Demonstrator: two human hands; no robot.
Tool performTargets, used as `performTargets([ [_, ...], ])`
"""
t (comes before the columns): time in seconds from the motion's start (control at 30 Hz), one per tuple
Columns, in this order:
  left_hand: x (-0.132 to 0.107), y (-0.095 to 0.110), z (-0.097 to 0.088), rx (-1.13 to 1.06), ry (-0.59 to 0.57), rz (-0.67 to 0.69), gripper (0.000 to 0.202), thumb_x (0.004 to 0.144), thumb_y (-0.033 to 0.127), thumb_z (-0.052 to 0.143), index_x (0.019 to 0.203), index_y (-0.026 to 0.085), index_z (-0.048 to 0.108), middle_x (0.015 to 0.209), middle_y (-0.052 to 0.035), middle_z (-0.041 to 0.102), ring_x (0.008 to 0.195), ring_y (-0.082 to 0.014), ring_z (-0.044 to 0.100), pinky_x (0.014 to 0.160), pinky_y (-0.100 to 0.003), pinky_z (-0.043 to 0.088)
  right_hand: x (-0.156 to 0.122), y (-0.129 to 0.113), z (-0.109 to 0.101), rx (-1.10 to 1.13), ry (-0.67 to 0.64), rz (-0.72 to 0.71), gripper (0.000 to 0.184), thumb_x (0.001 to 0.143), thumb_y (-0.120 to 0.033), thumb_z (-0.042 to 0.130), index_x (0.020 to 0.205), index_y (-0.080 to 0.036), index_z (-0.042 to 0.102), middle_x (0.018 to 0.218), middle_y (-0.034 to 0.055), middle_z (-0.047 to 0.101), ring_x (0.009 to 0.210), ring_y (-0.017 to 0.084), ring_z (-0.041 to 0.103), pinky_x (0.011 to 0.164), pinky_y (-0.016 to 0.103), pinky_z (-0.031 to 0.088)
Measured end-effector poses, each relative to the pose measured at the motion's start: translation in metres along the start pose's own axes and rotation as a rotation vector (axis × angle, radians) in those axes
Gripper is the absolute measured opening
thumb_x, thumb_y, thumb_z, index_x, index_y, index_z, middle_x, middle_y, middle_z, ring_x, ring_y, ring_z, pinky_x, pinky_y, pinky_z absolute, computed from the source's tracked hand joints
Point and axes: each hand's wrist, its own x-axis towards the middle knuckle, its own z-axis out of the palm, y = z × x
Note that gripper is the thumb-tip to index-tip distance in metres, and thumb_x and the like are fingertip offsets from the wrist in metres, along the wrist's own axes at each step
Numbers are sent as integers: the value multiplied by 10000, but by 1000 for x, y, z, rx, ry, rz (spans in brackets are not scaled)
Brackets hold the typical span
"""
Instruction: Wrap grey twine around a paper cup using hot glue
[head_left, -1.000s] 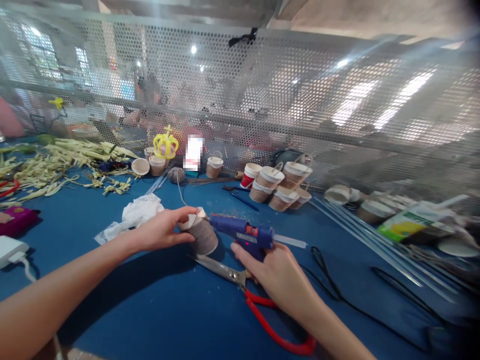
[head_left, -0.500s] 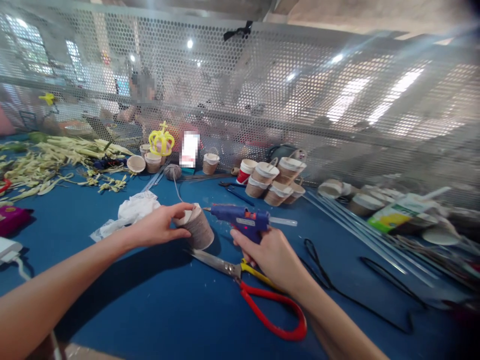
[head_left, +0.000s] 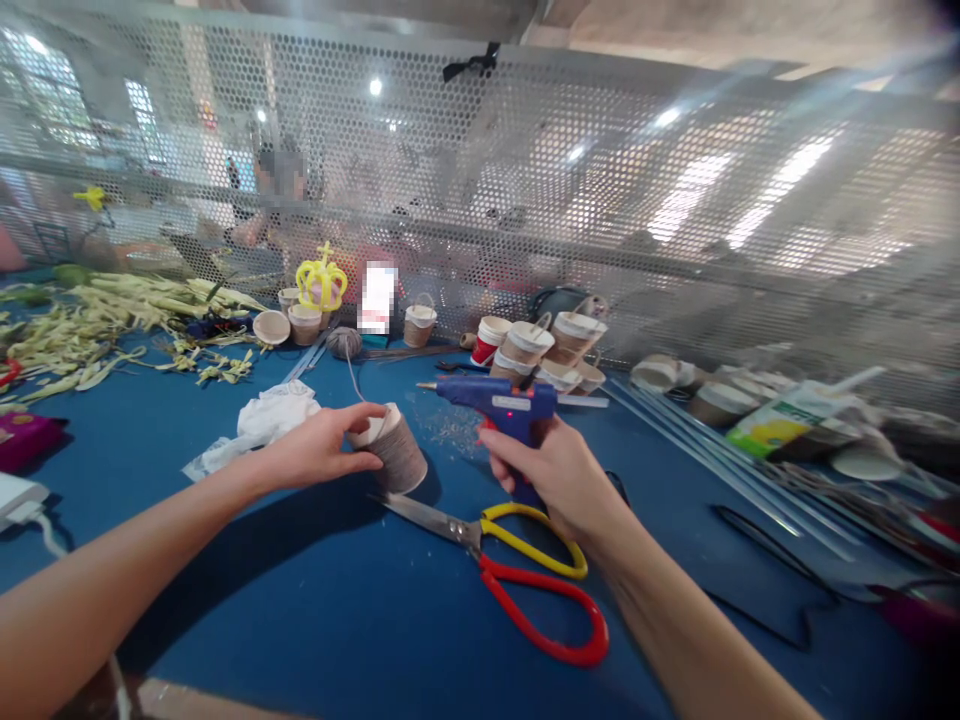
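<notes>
My left hand (head_left: 341, 440) grips the rim of a paper cup (head_left: 401, 455) wrapped in grey-beige yarn, tilted on the blue table. A strand runs from the cup back to a grey yarn ball (head_left: 344, 343). In my right hand (head_left: 551, 465) is a blue glue gun (head_left: 499, 400), raised above the table with its nozzle pointing left, apart from the cup. A clear glue stick (head_left: 585, 401) pokes out of its back end. Below it lie scissors (head_left: 465, 535) with one yellow and one red handle loop, blades toward the cup.
Several yarn-wrapped cups (head_left: 525, 343) stand at the back, before a perforated metal screen (head_left: 450, 200). Crumpled white tissue (head_left: 277, 410) lies beyond my left forearm. Long clear glue sticks (head_left: 705, 455) and a black cord (head_left: 757, 540) are on the right, pale dried husks (head_left: 112, 310) far left.
My right hand has drawn the glue gun up and to the right, away from the cup. The yellow scissor loop now shows fully. My left hand and the cup stay almost still.
</notes>
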Motion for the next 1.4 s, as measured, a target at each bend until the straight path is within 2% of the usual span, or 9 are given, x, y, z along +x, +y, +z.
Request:
performTargets([
  [0.13,1,1,0,-28,3,1,551,740,335,569,1229,144,402,1087,-119,602,973,-227,564,842,-359,417,32,15,4,-72,117,91,169,729,-299,570,666,-154,510,548,-24,528,424,66,458,408,189,380],
  [0.33,1,3,1,-8,37,8,556,725,319,577,1230,154,412,1103,-121,592,969,-239,566,836,-370,420,67,46,24,-244,28,197,306,775,-348,518,531,-183,437,388,-17,474,333,98,456,367,223,384],
  [0.43,-1,7,1,25,33,11,556,731,304,575,1240,169,398,1037,-106,618,914,-232,586,799,-356,436,72,50,30,-371,22,190,317,741,-345,560,494,-183,447,399,26,512,400,154,530,426,265,412],
  [0.57,-2,14,0,93,25,19,552,738,282,570,1248,168,390,970,-95,632,868,-236,596,758,-345,447,68,32,28,-519,63,52,200,704,-273,602,570,-140,537,656,136,618,743,268,592,641,349,419],
  [0.63,-2,16,0,121,27,36,549,739,272,571,1247,166,392,959,-93,633,863,-242,597,746,-344,449,63,14,28,-532,15,-57,206,750,-315,550,670,-129,587,782,131,631,829,255,569,706,339,398],
  [0.8,-3,18,2,164,53,98,502,737,227,580,1209,161,424,955,-86,637,847,-229,604,719,-314,450,56,-28,44,-462,-275,-268,479,870,-459,280,760,-163,640,758,32,635,706,132,554,646,226,390],
  [1.1,-4,18,4,200,64,165,403,735,207,578,1122,175,469,983,-75,629,826,-216,598,686,-295,448,56,-41,58,-472,-497,-276,492,799,-486,402,446,-150,468,450,-26,392,453,82,331,448,229,249],
  [1.23,-3,16,4,140,50,121,454,744,236,568,1175,178,436,1009,-86,626,856,-222,594,712,-312,442,52,-32,56,-224,-357,-182,243,741,-354,509,634,-147,578,594,-8,536,500,83,412,447,204,296],
  [1.4,-1,10,4,72,48,58,311,764,329,537,1017,146,535,885,-65,643,801,-212,583,684,-295,424,44,-19,48,40,-180,-148,218,714,-357,558,724,-144,602,714,25,614,620,105,521,563,218,397],
])
